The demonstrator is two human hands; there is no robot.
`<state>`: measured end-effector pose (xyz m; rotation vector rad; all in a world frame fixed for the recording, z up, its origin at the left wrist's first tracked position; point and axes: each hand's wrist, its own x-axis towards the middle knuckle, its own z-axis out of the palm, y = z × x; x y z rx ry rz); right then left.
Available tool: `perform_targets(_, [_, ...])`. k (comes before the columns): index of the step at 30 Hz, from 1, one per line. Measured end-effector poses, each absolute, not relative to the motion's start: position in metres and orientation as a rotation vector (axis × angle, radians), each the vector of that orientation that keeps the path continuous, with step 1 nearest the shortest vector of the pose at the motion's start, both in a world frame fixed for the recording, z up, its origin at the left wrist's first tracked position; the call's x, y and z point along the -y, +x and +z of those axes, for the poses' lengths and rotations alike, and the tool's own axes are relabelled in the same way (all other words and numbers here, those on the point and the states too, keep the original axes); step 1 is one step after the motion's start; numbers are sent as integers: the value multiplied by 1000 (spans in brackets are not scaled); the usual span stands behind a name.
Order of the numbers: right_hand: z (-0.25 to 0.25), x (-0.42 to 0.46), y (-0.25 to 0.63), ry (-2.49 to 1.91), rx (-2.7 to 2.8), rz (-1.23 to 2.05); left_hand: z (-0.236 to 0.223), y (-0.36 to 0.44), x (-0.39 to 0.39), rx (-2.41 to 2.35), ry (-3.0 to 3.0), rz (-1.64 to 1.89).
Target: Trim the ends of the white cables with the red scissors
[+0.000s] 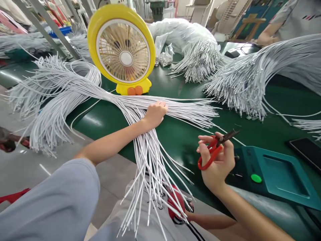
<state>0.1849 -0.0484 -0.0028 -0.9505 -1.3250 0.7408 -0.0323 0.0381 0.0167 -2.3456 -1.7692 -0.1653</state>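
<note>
My left hand (155,114) is closed on a bundle of thin white wires (190,108) lying across the green table. Some of the wires fan out to the right beyond my fist, while another part (150,160) passes under my wrist and hangs over the table's near edge. In my right hand (219,162) is a pair of scissors (213,152) with red handles, the dark blades tilted up to the right. The scissors are apart from the bundle, just right of its loose ends. My fingers are looped around the handles.
A yellow fan (121,88) stands behind the bundle. Thick wire bundles (240,80) lie at the back right, others (50,124) at left. A teal device (283,174) with a green button and a phone (306,152) lie at right. Another person's arm (271,33) shows behind.
</note>
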Motion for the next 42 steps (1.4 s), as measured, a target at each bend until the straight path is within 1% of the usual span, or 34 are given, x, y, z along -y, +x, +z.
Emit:
perform_targets(4, [-1,50,185,-978,1327,753,9,-30,-41,1807,-2302,-208])
perform_targets(9, [2,47,185,-977,1275,730,9,-32,-47,1831,-2277,-346])
perform_targets(13, [4,43,185,-991,1176,718,10,-28,-38,1784,-2417,-473])
perform_targets(15, [4,40,186,-980,1119,708,10,-23,-29,1720,-2553,-633])
perform_targets(19, [5,36,188,-981,1031,702,13,-15,-14,1610,-2700,-1161])
perform_targets(23, [5,35,189,-948,997,707,21,-12,-5,1429,-2662,-1435])
perform_targets(25, [5,35,190,-948,1001,715,27,-10,1,1266,-2664,-1523])
perform_targets(28, [5,34,191,-968,1020,711,35,-2,19,880,-2976,-1451])
perform_targets(31, [5,35,190,-981,1027,714,40,9,44,527,-3618,-1168])
perform_targets(33, [6,37,190,-985,1048,727,42,16,57,359,-4017,-1018])
perform_targets(34, [6,39,189,-982,1070,739,42,18,60,315,-4167,-989])
perform_targets(35, [6,40,189,-973,1100,753,42,19,61,323,-4269,-1031])
perform_targets(36, [6,42,188,-959,1137,771,40,19,59,426,-4316,-1178])
perform_targets(37, [6,43,188,-942,1179,790,38,18,55,609,-4295,-1421])
perform_targets(40, [4,46,187,-894,1287,844,26,14,34,1279,-3844,-2289])
perform_targets(41, [4,47,187,-889,1308,860,21,12,27,1437,-3685,-2482])
perform_targets(42, [3,47,186,-887,1322,873,17,10,21,1556,-3586,-2594])
